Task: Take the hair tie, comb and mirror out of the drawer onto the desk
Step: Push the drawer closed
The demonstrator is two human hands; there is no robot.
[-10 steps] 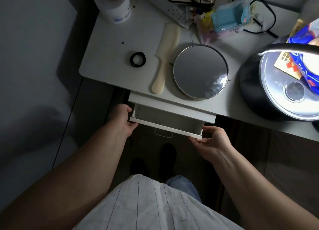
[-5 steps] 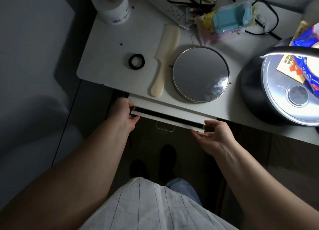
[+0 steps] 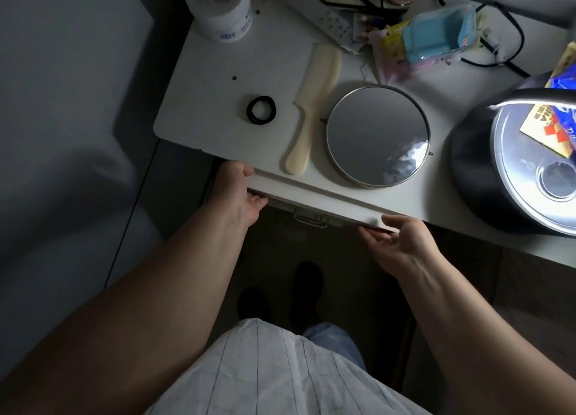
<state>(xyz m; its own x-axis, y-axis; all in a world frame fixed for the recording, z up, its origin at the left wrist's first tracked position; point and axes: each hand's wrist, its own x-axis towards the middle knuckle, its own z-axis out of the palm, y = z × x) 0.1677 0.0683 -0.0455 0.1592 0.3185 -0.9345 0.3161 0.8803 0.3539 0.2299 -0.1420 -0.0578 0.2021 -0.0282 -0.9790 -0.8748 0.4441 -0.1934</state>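
Table (image 3: pixel 218 81): hair tie (image 3: pixel 261 110), comb (image 3: pixel 311 115), mirror (image 3: pixel 377 135) in a row. Below, left hand (image 3: pixel 240 196) and right hand (image 3: pixel 402 243) at drawer (image 3: pixel 311 193) front, grips loosely spread, pinching nothing.

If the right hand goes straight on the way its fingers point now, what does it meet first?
The right hand points toward the drawer front, and its fingertips already seem to be at the lower edge. It would likely press that front first, though contact is hard to confirm.

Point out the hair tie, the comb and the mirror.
hair tie (image 3: pixel 261 109): head view, on its black loop.
comb (image 3: pixel 307 125): head view, where handle meets teeth.
mirror (image 3: pixel 375 135): head view, middle of the glass.
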